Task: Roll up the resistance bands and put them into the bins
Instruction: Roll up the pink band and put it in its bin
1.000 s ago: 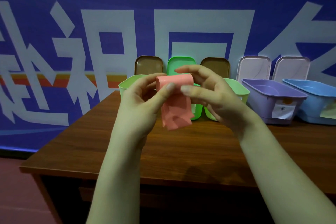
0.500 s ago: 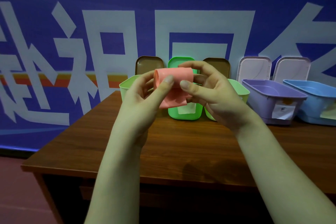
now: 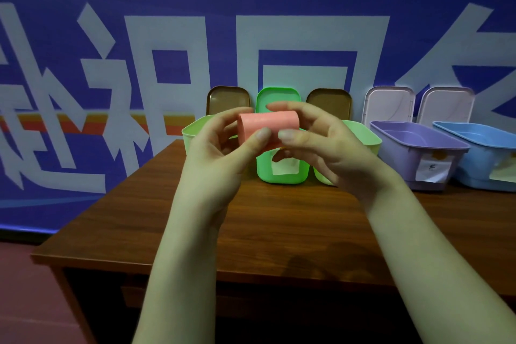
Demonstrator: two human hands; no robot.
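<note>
A pink resistance band [image 3: 268, 126] sits rolled into a short cylinder, held up above the wooden table [image 3: 279, 226]. My left hand [image 3: 220, 153] grips its left end, thumb pressed on the front. My right hand [image 3: 321, 145] grips its right end, thumb on the front and fingers curled over the top. Behind the roll stands a bright green bin [image 3: 282, 173], flanked by two pale green bins, one at the left [image 3: 192, 131] and one at the right [image 3: 365, 137]. A purple bin [image 3: 418, 145] and a blue bin [image 3: 480, 134] stand further right.
Lids lean upright against the blue wall behind the bins: brown [image 3: 227, 99], green [image 3: 277, 98], brown [image 3: 329, 102] and two white ones [image 3: 389, 103]. The table's left corner [image 3: 42, 257] and front edge lie close to me.
The loose tail of the pink band that hung below my hands has been wound in; the band is now a full roll. Both hands rose slightly.
</note>
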